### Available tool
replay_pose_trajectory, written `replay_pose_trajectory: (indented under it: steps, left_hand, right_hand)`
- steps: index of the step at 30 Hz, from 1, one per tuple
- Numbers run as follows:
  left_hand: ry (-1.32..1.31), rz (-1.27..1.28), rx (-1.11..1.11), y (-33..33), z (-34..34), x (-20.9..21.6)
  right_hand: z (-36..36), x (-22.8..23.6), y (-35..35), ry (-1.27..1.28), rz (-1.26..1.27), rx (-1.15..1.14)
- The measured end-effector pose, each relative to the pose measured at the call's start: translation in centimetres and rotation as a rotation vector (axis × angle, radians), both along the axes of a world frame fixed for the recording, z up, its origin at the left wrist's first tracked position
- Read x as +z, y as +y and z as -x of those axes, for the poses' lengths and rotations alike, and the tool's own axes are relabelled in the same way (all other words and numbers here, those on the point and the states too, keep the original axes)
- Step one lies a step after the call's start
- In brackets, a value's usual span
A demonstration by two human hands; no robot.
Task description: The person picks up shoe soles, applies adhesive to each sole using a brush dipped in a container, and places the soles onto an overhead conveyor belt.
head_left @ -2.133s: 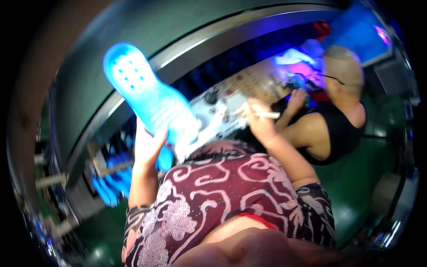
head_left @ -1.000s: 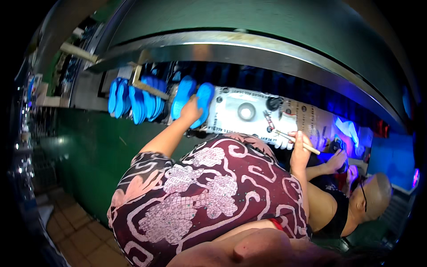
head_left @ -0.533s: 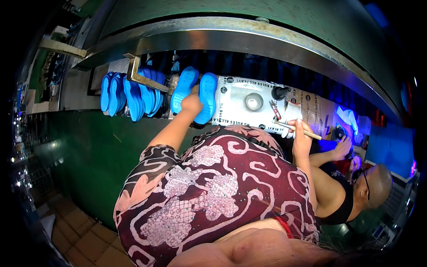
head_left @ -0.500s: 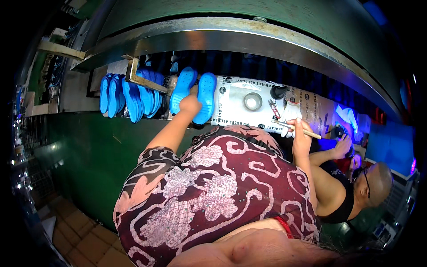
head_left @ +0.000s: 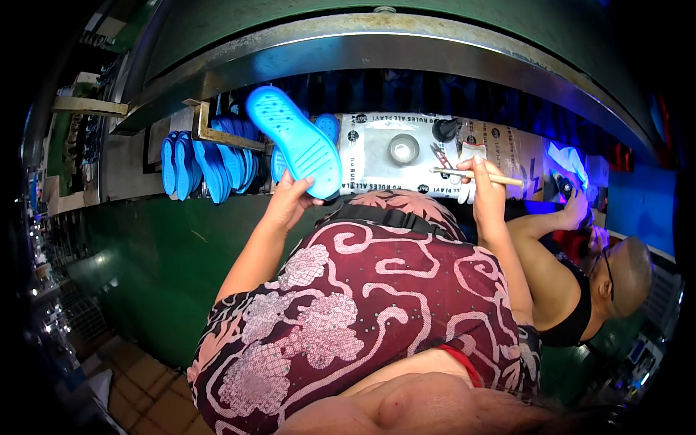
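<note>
A bright blue shoe sole (head_left: 299, 145) is gripped at its near end by my left hand (head_left: 291, 203), raised and tilted with its patterned face showing. Behind it, partly covered, another blue sole (head_left: 328, 127) lies on the work surface. Between the fingers of my right hand (head_left: 487, 187) is a brush (head_left: 500, 178) with a pale wooden handle, its tip pointing left. Left of the brush tip, a round grey dish (head_left: 404, 149) rests on the printed sheet (head_left: 366, 170). Beyond the brush lie red-handled snips (head_left: 439, 155).
Several blue soles (head_left: 215, 170) stand in a row at the left, beside a metal bracket (head_left: 228, 139). A black container (head_left: 445, 130) sits behind the snips. A metal rail (head_left: 348, 52) crosses above the bench. At the right, a co-worker (head_left: 573, 290) sits close by.
My left hand has lifted one blue sole off the surface, bringing it up and tilting it toward the left. My right hand keeps the brush at nearly the same place.
</note>
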State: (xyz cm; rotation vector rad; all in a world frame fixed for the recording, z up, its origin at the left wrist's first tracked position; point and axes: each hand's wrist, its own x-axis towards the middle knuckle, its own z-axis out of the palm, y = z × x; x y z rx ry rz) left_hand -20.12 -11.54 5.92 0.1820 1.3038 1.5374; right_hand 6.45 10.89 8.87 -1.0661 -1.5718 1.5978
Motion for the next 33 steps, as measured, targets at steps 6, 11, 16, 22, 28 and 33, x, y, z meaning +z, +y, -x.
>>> replay_pose_trajectory:
  steps: [6,11,16,22,28,33]
  left_hand:
    - [0.614,-0.1,0.012,4.6,-3.3,2.2]
    - [0.679,-0.117,-0.003,7.8,-5.5,5.4]
    - [0.826,-0.256,0.017,8.7,-6.1,5.7]
    - [0.992,-0.298,0.011,8.5,-6.4,4.7]
    - [1.043,-0.358,0.06,8.7,-6.4,4.1]
    - [1.029,-0.341,0.019,8.6,-6.5,3.7]
  right_hand:
    - [3.0,4.7,-0.6,0.185,-0.232,0.199]
    - [4.5,6.6,-1.2,0.136,-0.789,0.379]
    - [4.6,5.8,-1.4,0.005,-0.969,0.391]
    - [2.8,6.0,-1.3,0.043,-0.87,0.246]
    - [3.8,5.6,-1.7,-0.007,-1.05,0.325]
    - [3.4,5.5,-1.2,0.017,-0.973,0.294]
